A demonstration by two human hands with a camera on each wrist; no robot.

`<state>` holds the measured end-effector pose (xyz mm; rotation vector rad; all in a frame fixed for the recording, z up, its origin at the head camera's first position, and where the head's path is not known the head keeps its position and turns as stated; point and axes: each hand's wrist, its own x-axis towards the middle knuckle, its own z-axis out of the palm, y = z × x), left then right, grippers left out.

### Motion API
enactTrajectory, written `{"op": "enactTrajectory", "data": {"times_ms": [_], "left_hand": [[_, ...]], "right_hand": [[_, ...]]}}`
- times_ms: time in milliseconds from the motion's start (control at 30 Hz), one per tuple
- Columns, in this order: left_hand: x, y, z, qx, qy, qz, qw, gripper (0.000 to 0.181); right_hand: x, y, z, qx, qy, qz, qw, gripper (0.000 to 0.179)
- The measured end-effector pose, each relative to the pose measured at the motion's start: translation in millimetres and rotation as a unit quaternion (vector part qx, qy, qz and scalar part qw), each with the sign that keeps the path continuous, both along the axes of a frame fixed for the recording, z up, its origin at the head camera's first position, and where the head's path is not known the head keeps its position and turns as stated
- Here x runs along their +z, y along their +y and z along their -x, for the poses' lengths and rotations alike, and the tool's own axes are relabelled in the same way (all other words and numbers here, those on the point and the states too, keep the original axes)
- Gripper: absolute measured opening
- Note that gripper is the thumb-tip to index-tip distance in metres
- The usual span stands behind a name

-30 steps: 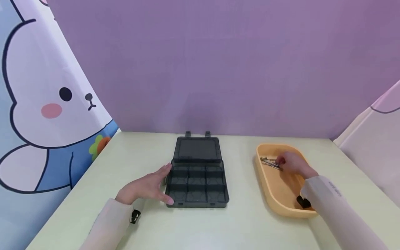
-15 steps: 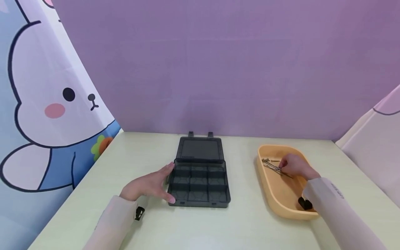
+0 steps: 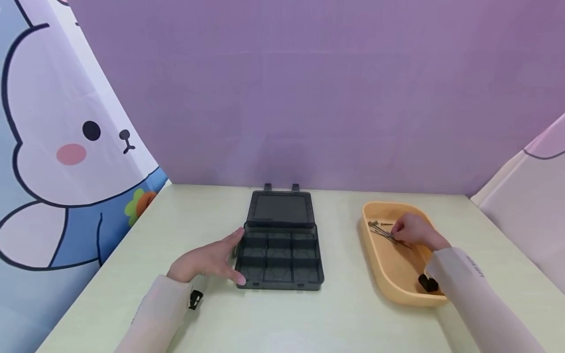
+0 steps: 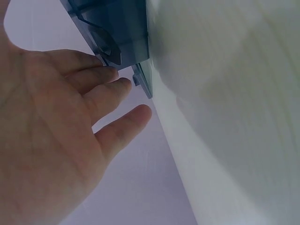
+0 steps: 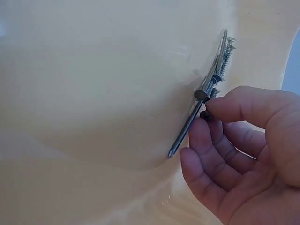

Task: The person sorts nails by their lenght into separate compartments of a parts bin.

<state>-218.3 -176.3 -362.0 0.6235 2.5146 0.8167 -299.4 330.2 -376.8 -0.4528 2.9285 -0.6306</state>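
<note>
A dark translucent compartment box (image 3: 279, 284) lies with its lid (image 3: 281, 208) folded back in the head view. My left hand (image 3: 205, 261) is at the box's left side, thumb and fingers spread along it. In the left wrist view its fingers (image 4: 105, 96) are extended, with fingertips at the box wall (image 4: 126, 35). Over the orange tray (image 3: 379, 269), my right hand (image 3: 415, 230) pinches a nail (image 5: 205, 115) by the dark head between thumb and forefinger; the hand hides part of it. Other long nails (image 5: 185, 129) and several screws (image 5: 228, 54) lie beside the fingertips.
A short screw (image 3: 386, 224) lies apart near the tray's far end. Black wrist devices (image 3: 428, 283) show at both sleeves. The pale table (image 3: 282, 323) meets a purple backdrop (image 3: 282, 98) behind, and a cartoon-print cloth (image 3: 53, 122) hangs at the left.
My right fingers have shifted slightly among the nails, and the long nails have been spread and moved a little toward the tray's middle. The left hand stays at the box.
</note>
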Motion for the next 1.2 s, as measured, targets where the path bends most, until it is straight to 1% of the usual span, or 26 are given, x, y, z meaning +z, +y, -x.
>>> {"op": "enactTrajectory", "data": {"times_ms": [133, 433, 600, 733, 867, 933, 1100, 1200], "left_hand": [[0.6, 1.3, -1.2, 0.006, -0.001, 0.004, 1.0000, 0.127], [0.1, 1.7, -2.6, 0.007, -0.009, -0.005, 0.9999, 0.127], [0.9, 0.1, -4.6, 0.011, -0.007, -0.006, 0.9999, 0.126], [-0.3, 0.8, -2.3, 0.002, -0.003, -0.005, 1.0000, 0.126], [-0.2, 4.1, -0.9, -0.009, -0.002, -0.008, 0.9999, 0.126], [0.7, 5.8, -1.7, -0.009, -0.001, -0.007, 0.9999, 0.126], [3.3, 4.7, -4.1, 0.001, 0.001, 0.002, 1.0000, 0.127], [4.3, 2.9, -4.5, 0.003, 0.003, 0.002, 1.0000, 0.126]], "right_hand": [[1.0, 0, -1.6, 0.003, 0.009, 0.011, 0.9999, 0.011], [-0.7, 0, -1.3, 0.003, 0.009, 0.039, 0.9992, 0.011], [0.2, -1, 1.7, 0.006, 0.010, 0.074, 0.9972, 0.014], [1.7, 0, -2.7, -0.003, 0.004, 0.105, 0.9944, 0.016], [9.0, 3, -8.2, -0.022, -0.010, 0.108, 0.9939, 0.019], [14.6, 4, -9.9, -0.026, -0.017, 0.108, 0.9937, 0.021], [29.4, 1, -10.9, -0.020, -0.025, 0.117, 0.9926, 0.025], [37.6, -3, -10.3, -0.013, -0.023, 0.126, 0.9917, 0.025]]}}
